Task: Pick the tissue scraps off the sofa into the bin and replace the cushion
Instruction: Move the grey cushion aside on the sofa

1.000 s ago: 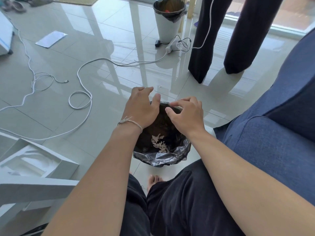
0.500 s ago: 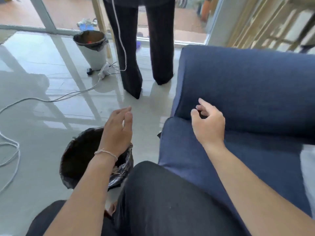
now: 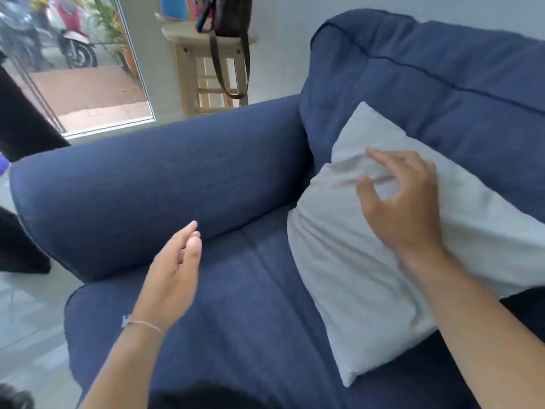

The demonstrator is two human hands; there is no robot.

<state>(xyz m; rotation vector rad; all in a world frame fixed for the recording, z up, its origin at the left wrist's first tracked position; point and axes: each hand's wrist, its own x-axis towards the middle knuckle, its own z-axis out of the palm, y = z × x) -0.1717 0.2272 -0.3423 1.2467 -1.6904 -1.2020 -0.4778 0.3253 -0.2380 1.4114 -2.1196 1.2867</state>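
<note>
Fingers [image 3: 383, 156] of the right hand [image 3: 404, 202] are curling, spread and empty, over the white cushion [image 3: 354, 276] leaning against the blue sofa's [image 3: 177, 184] backrest, seemingly to grasp it; the left hand [image 3: 174, 273] is hovering open, empty, nearer left.

The sofa [image 3: 165, 184] is plain dark blue with darker piping, the cushion [image 3: 348, 278] leaning against its backrest plain pale grey-white, and behind its armrest a dark brown bag [image 3: 233, 16] hangs on a light wooden stand [image 3: 191, 72].
</note>
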